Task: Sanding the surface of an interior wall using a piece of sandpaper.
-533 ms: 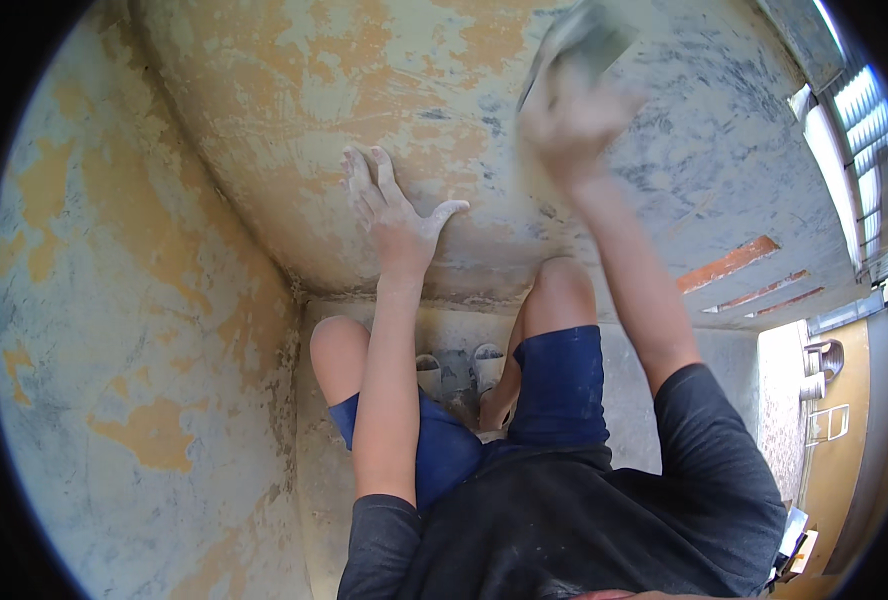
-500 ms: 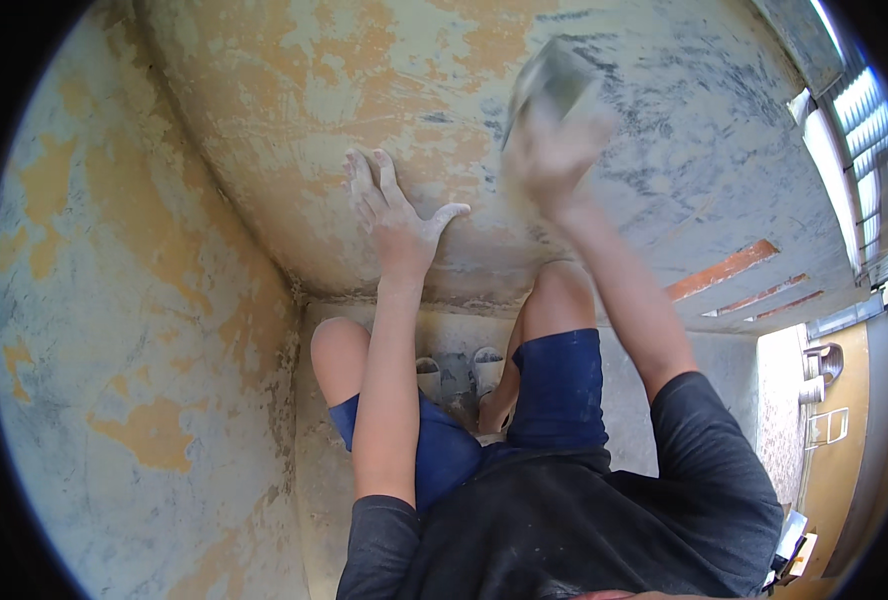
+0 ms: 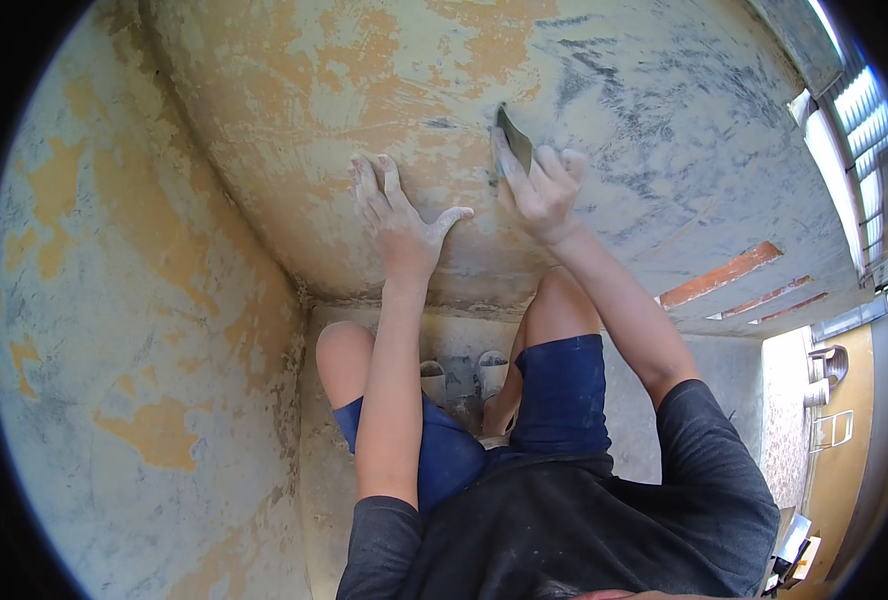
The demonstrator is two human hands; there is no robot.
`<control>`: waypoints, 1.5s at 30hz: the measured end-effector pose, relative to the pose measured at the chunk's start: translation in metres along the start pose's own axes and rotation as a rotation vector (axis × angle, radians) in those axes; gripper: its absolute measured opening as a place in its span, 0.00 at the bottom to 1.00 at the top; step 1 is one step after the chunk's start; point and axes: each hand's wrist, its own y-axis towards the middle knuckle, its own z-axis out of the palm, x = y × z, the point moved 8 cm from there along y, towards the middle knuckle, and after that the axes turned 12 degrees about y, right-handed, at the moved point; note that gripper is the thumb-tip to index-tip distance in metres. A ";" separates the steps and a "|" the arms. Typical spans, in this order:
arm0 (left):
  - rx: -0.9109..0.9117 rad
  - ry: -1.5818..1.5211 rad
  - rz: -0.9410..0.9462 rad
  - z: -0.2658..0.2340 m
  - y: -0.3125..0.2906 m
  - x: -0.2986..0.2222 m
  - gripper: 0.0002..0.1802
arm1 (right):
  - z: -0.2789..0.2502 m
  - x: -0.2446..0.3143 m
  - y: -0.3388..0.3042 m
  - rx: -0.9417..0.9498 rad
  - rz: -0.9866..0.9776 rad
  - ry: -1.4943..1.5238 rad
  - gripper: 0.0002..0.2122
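My left hand [image 3: 402, 222] lies against the wall [image 3: 304, 130] in front of me, fingers spread and thumb out to the right, holding nothing. To its right, my right hand [image 3: 546, 195] grips a dark grey-green sheet of sandpaper [image 3: 517, 145], which curves up out of the fingers against the wall. White dust coats the fingers of both hands. Around the sheet the wall is patchy pale grey and orange-tan, with dark streaks to the upper right.
A second mottled wall [image 3: 124, 330] meets the first at a corner on the left. My knees and sandals [image 3: 492, 370] are below, on the grey floor [image 3: 624, 440]. Reddish slots [image 3: 721, 275] cut the wall at the right. Farther right are a chair [image 3: 830, 365] and a white frame [image 3: 833, 430].
My right hand has moved down and slightly left with the sandpaper, which has turned from broadside to nearly edge-on. My left hand stays at almost the same place on the wall.
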 end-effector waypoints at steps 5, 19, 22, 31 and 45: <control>0.074 0.015 -0.034 0.002 -0.004 0.011 0.78 | -0.007 -0.055 0.071 0.063 0.147 -0.303 0.12; 0.064 0.018 -0.045 0.001 -0.001 0.012 0.78 | -0.007 -0.060 0.084 -0.063 0.185 -0.165 0.14; 0.058 0.010 -0.004 0.004 0.001 0.002 0.78 | 0.003 -0.008 -0.004 0.054 0.060 -0.131 0.16; 0.065 0.036 -0.032 0.000 0.000 0.008 0.78 | -0.006 -0.067 0.088 -0.177 0.173 -0.084 0.17; 0.010 0.016 -0.014 0.002 -0.003 0.009 0.76 | -0.004 -0.041 0.054 0.010 0.234 -0.189 0.18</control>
